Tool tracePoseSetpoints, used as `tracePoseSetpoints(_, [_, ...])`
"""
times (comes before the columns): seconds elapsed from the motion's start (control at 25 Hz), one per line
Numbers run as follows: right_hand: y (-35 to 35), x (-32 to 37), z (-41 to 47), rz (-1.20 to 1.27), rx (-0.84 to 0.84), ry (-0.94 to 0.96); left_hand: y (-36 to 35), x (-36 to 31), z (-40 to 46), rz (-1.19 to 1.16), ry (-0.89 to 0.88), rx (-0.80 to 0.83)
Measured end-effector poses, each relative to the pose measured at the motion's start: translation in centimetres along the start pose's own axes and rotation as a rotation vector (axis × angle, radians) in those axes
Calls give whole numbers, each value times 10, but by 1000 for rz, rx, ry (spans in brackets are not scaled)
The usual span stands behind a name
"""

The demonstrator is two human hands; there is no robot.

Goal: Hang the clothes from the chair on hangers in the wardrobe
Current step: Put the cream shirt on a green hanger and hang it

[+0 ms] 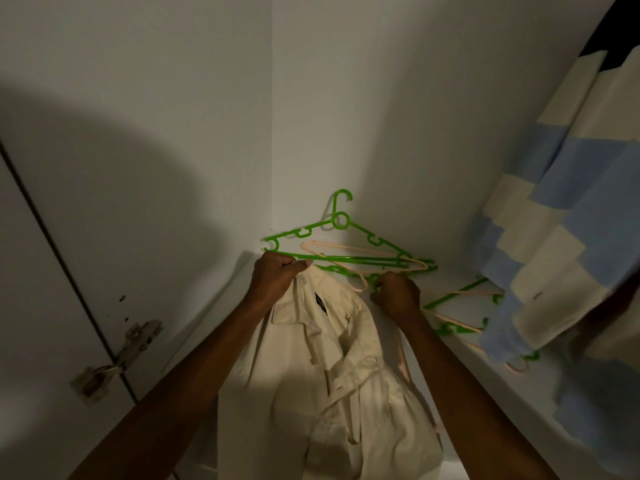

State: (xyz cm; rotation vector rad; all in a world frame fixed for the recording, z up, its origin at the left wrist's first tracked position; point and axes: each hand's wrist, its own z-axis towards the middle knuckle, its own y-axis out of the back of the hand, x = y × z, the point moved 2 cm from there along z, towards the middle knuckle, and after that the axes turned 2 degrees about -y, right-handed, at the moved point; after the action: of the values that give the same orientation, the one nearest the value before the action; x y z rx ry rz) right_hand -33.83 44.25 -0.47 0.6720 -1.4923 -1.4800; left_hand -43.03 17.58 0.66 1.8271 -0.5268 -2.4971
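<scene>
Two hands at a pile of hangers in the wardrobe corner, a cream shirt hanging from the left one.

At centre frame the left hand [277, 273] is curled tight round the collar of the cream shirt [332, 368] — the cloth falls toward the lower edge between both forearms. Just right of it the right hand [396, 294] has its fingers curled in among the hangers, pinching at a green hanger [341, 237] and a pink hanger [363, 252] that lean against the white wardrobe wall [398, 116]. At the right edge hangs a blue-and-cream checked garment [554, 220]; a door hinge [117, 358] sits lower left.
</scene>
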Motion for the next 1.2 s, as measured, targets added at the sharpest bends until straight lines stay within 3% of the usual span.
tracePoseSetpoints(0.16, [9, -11, 19, 216, -23, -51, 0, 5, 3, -38, -10, 0])
tracePoseSetpoints(0.36, [11, -1, 83, 292, -128, 62, -2, 3, 7, -69, 0, 34])
tracePoseSetpoints(0.56, [-10, 36, 133, -11, 114, 159, -3, 12, 9, -111, 83, 36])
tracePoseSetpoints(0.64, [-29, 39, 136, -11, 186, 183, -1, 16, 9, -122, 97, 41])
tracePoseSetpoints(0.72, [-40, 37, 136, 32, 140, 192, 0, 19, 8, -127, 117, 39])
tracePoseSetpoints(0.92, [-42, 32, 137, -148, -12, 217, 3, 26, 7, -107, 138, 17])
tracePoseSetpoints(1.0, [-39, 36, 138, -172, 27, 208, 4, 28, 8, -105, 157, 19])
tracePoseSetpoints(1.2, [-21, 46, 136, 219, 169, 145, 7, 15, 2, -117, 181, 29])
